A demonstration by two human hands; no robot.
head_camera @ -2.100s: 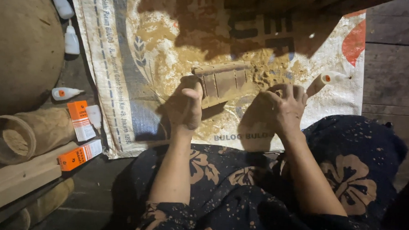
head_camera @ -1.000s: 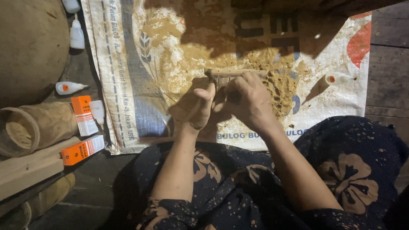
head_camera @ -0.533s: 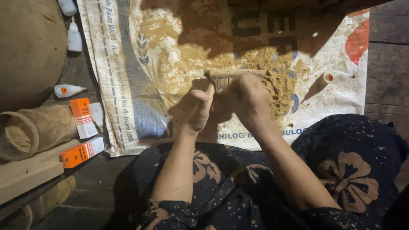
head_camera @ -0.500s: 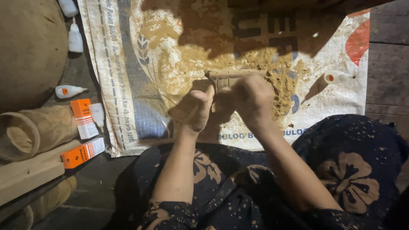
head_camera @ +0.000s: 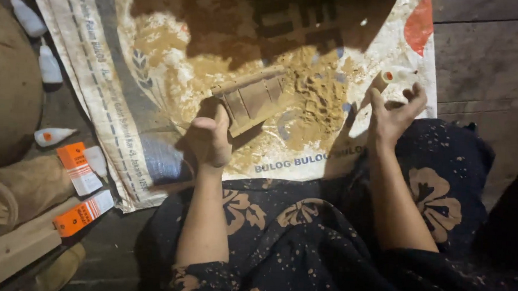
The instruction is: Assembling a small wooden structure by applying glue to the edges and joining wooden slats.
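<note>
My left hand (head_camera: pixel 211 139) grips the near end of a carved wooden block (head_camera: pixel 250 97) with ridged segments, held tilted above a heap of sawdust (head_camera: pixel 307 101) on a white woven sack (head_camera: pixel 175 72) spread over the floor. Out to the right, my right hand (head_camera: pixel 393 113) hovers with its fingers spread, close to a small white glue bottle with an orange neck (head_camera: pixel 393 76) lying on the sack. Nothing is in that hand. My lap in dark flowered cloth (head_camera: pixel 325 235) fills the foreground.
Left of the sack lie several small white bottles (head_camera: pixel 48 65), two orange-and-white boxes (head_camera: pixel 76 168), a hollowed wooden piece (head_camera: pixel 6 192) and a plank (head_camera: pixel 10 251). A large rounded wooden form (head_camera: pixel 5 88) fills the far left. Dark floorboards (head_camera: pixel 489 62) lie at right.
Both hands were closed together over the wooden block. My right hand has let go and moved right toward the small bottle, while the left still holds the block, now showing its ridged face.
</note>
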